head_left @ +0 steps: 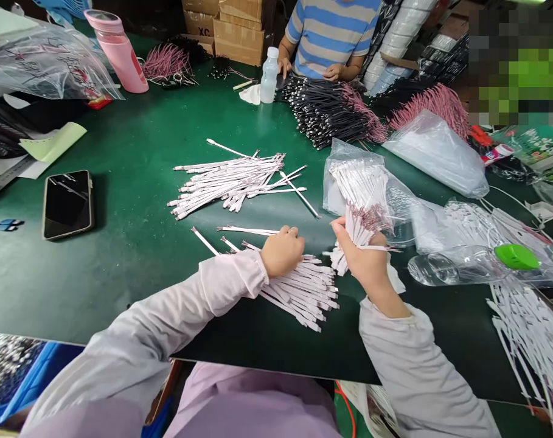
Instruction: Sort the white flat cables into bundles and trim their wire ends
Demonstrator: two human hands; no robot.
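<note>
The left hand (283, 250) lies curled shut on white flat cables (301, 297) to pin them, while the right hand (359, 258) squeezes a cable bunch (361, 204) tight.

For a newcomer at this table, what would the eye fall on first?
White flat cables with pink wire ends catch the eye: a loose pile mid-table, a bunch held up in the right hand, and another bunch under the left hand. Beyond them, a black cable bundle lies near the far edge of the green table, and a pink bottle stands far left.
</note>
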